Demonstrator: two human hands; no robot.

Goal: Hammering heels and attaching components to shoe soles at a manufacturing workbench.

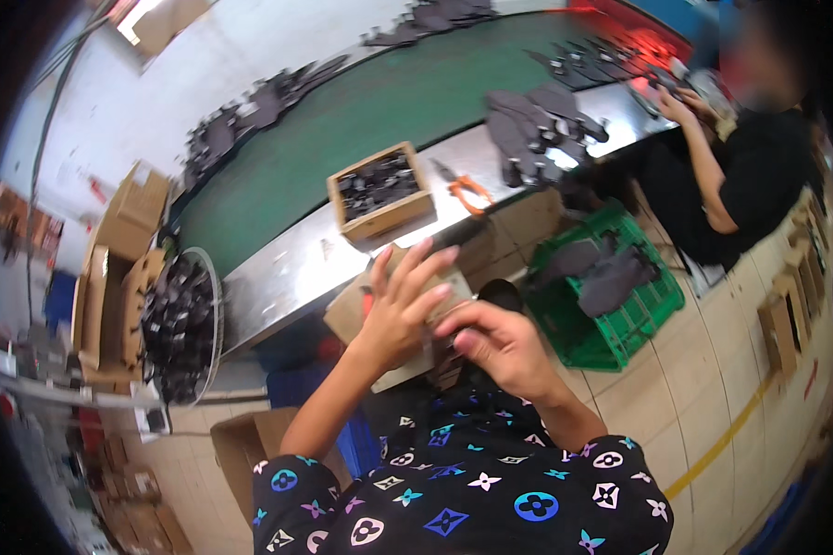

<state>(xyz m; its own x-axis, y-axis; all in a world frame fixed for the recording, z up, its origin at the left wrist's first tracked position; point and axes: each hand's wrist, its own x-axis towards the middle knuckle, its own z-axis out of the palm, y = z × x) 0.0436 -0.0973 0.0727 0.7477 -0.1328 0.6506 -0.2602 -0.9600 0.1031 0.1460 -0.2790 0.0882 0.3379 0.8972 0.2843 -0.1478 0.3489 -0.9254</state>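
Shirt (477,504) printed with coloured motifs, left hand (402,314) splayed, right hand (509,350) curled, its hold unclear

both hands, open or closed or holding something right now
Left hand: open, fingers spread.
Right hand: fingers curled, thumb near the index finger; whether it holds anything cannot be told.

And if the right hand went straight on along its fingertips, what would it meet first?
Most likely the left hand: the right hand points leftward at it, fingertips close to it in the picture, though blur and depth leave contact unclear.
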